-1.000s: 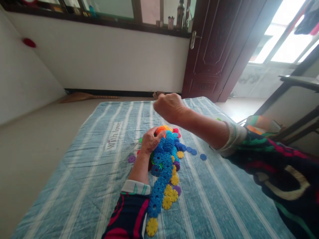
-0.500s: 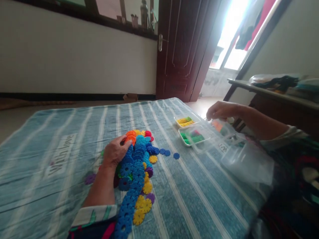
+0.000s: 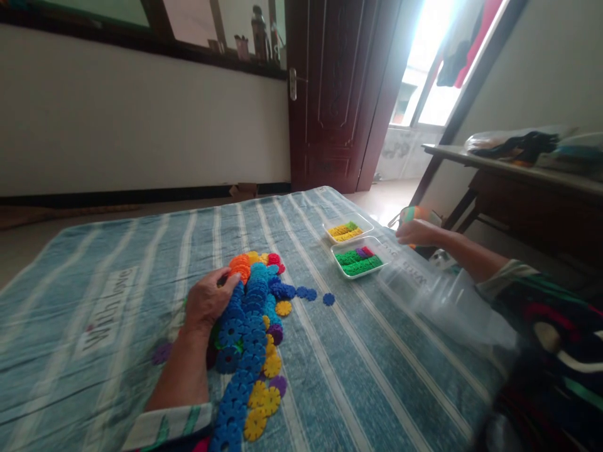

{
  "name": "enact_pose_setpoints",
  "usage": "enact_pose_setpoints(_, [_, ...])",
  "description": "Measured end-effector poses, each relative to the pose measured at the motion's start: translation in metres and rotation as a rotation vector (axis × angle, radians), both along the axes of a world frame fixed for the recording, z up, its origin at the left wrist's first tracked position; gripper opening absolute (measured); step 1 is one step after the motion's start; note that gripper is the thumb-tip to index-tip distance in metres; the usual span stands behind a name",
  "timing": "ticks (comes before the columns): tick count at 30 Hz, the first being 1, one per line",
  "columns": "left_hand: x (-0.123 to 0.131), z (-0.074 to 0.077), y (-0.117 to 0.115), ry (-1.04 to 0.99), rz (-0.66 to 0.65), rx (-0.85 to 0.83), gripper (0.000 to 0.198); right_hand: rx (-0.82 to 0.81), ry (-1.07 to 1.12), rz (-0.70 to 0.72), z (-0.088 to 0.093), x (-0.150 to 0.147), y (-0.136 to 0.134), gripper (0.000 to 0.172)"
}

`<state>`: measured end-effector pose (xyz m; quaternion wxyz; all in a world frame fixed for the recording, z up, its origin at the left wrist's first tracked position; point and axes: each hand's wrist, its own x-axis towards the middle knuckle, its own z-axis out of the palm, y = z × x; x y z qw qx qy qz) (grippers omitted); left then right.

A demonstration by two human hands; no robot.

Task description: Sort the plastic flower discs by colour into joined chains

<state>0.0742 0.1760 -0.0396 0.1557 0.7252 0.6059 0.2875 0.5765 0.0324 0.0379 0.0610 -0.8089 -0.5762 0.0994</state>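
My left hand rests at the far end of a pile of snowflake discs, its fingers and thumb curled round a row of orange discs. Rows of blue discs run from there towards me, with yellow discs along their right side. On the far right, my right hand is raised with its fingers closed at the edge of clear plastic, which is blurred; whether it is a bag or a box, I cannot tell. Beside it, one clear tray holds green, purple and red discs.
Behind that tray stands another tray with yellow and green discs. Loose blue discs lie right of the pile. A striped cloth covers the surface. Beyond are a dark red door and a side table.
My right hand has moved slightly, and the clear plastic has shifted off the green-disc tray, which now shows plainly. My left hand stays on the orange discs. The whole view has turned a little.
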Motion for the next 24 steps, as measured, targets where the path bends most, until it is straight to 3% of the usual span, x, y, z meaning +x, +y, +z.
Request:
enact_pose_setpoints(5, [-0.002, -0.003, 0.002, 0.001, -0.010, 0.018, 0.040, -0.102, 0.101, -0.042, -0.020, -0.032, 0.040, 0.014])
enact_pose_setpoints(8, [-0.003, -0.004, 0.001, 0.011, -0.013, 0.000, 0.045, -0.134, 0.174, -0.098, -0.033, -0.047, 0.051, 0.013])
enact_pose_setpoints(11, [-0.003, -0.006, 0.001, 0.015, -0.010, 0.010, 0.045, -0.102, 0.236, -0.109, -0.033, -0.056, 0.054, 0.014])
enact_pose_setpoints(17, [-0.005, -0.013, 0.003, -0.010, -0.017, 0.077, 0.037, -0.073, 0.223, -0.038, 0.007, -0.090, 0.065, 0.012])
enact_pose_setpoints(24, [-0.003, -0.010, -0.006, -0.065, -0.026, 0.039, 0.043, 0.059, -0.124, 0.174, 0.070, -0.180, 0.099, 0.014])
